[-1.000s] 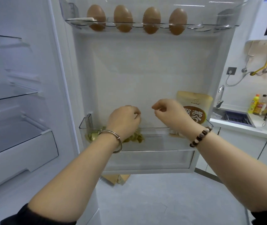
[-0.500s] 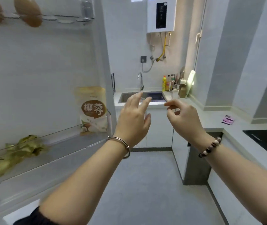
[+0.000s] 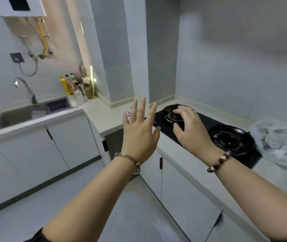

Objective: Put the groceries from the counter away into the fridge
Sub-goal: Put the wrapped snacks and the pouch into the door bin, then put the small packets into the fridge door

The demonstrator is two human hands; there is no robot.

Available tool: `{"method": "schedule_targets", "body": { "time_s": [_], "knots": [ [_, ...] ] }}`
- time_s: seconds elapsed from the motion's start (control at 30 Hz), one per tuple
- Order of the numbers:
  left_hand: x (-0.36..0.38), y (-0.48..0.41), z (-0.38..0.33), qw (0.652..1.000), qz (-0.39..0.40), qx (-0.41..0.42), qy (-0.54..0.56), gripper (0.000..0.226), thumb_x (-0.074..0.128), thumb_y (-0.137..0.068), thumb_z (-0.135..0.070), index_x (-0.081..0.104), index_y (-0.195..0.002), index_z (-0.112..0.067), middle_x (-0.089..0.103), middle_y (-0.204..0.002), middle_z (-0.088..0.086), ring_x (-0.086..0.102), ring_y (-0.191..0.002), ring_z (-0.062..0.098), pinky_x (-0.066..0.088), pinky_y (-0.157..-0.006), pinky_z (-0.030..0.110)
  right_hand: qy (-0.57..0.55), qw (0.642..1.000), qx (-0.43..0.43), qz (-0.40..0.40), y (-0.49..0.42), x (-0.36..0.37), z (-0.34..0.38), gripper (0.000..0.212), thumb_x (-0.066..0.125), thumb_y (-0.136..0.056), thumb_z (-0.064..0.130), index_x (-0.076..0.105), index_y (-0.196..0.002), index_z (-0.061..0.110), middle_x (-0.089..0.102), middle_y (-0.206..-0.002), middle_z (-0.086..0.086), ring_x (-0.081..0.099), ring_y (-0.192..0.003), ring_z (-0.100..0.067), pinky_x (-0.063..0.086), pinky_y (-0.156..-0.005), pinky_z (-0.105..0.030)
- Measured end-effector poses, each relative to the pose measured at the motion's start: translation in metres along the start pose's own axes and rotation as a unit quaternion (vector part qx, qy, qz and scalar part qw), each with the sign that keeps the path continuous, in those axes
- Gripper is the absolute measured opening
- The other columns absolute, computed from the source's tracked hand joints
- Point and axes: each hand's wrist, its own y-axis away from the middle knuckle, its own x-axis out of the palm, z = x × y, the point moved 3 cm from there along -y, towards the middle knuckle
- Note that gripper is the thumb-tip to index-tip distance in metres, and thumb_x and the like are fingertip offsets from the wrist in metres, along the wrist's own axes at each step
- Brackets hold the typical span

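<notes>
Head view, nearest first: left hand [image 3: 140, 135] raised with fingers straight and spread, right hand [image 3: 189, 130] loosely curled, both holding nothing, probably freed for the next pickup. Beyond, black stove [image 3: 231, 140] set into the counter [image 3: 104, 116]; just beside its right end, a crumpled plastic bag [image 3: 278, 144], presumably the remaining groceries. Farthest, sink [image 3: 13, 117]. Fridge out of frame.

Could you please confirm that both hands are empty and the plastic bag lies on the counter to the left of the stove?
Not quite: the head view shows the plastic bag lying on the counter to the right of the stove, not the left. The left hand and the right hand are indeed both empty.
</notes>
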Motion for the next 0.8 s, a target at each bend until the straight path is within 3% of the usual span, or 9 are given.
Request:
{"method": "schedule_targets", "body": {
  "time_s": [0.07, 0.17, 0.47, 0.63, 0.8],
  "knots": [
    [0.032, -0.020, -0.034, 0.999, 0.014, 0.023, 0.018, 0.063, 0.041, -0.096, -0.040, 0.011, -0.150, -0.028, -0.005, -0.159, 0.004, -0.012, -0.145, 0.024, -0.006, -0.113, 0.049, 0.040, 0.999, 0.019, -0.010, 0.001, -0.018, -0.043, 0.040, 0.055, -0.089, 0.009, 0.050, -0.128, 0.005, 0.045, -0.138, -0.008, 0.035, -0.131, -0.019, 0.027, -0.111, -0.027],
    [0.071, -0.045, -0.082, 0.997, 0.029, 0.053, 0.056, 0.065, 0.045, -0.094, -0.037, 0.014, -0.150, -0.027, 0.001, -0.159, 0.005, -0.008, -0.145, 0.026, 0.001, -0.114, 0.053, 0.091, 0.994, 0.052, -0.019, 0.005, -0.043, -0.100, 0.044, 0.054, -0.090, 0.012, 0.047, -0.132, 0.005, 0.041, -0.142, -0.009, 0.030, -0.135, -0.020, 0.020, -0.112, -0.026],
    [0.171, -0.092, -0.183, 0.979, 0.084, 0.141, 0.124, 0.065, 0.050, -0.092, -0.035, 0.022, -0.149, -0.023, 0.010, -0.158, 0.009, 0.003, -0.145, 0.030, 0.009, -0.112, 0.056, 0.169, 0.967, 0.189, -0.032, 0.035, -0.093, -0.224, 0.046, 0.051, -0.092, 0.016, 0.042, -0.137, 0.011, 0.031, -0.149, -0.005, 0.023, -0.140, -0.019, 0.020, -0.114, -0.030],
    [0.232, -0.124, -0.218, 0.958, 0.126, 0.195, 0.169, 0.065, 0.050, -0.092, -0.035, 0.021, -0.149, -0.021, 0.010, -0.158, 0.010, 0.005, -0.145, 0.031, 0.013, -0.111, 0.057, 0.205, 0.943, 0.258, -0.035, 0.040, -0.103, -0.281, 0.048, 0.053, -0.090, 0.014, 0.043, -0.137, 0.008, 0.031, -0.149, -0.010, 0.024, -0.140, -0.024, 0.023, -0.115, -0.038],
    [0.291, -0.161, -0.244, 0.925, 0.185, 0.246, 0.223, 0.063, 0.045, -0.095, -0.034, 0.018, -0.150, -0.021, 0.006, -0.158, 0.007, 0.002, -0.146, 0.027, 0.011, -0.114, 0.052, 0.239, 0.913, 0.326, -0.061, 0.028, -0.115, -0.334, 0.050, 0.055, -0.086, 0.007, 0.044, -0.135, 0.004, 0.034, -0.146, -0.012, 0.027, -0.138, -0.027, 0.023, -0.112, -0.034]
  ]
}}
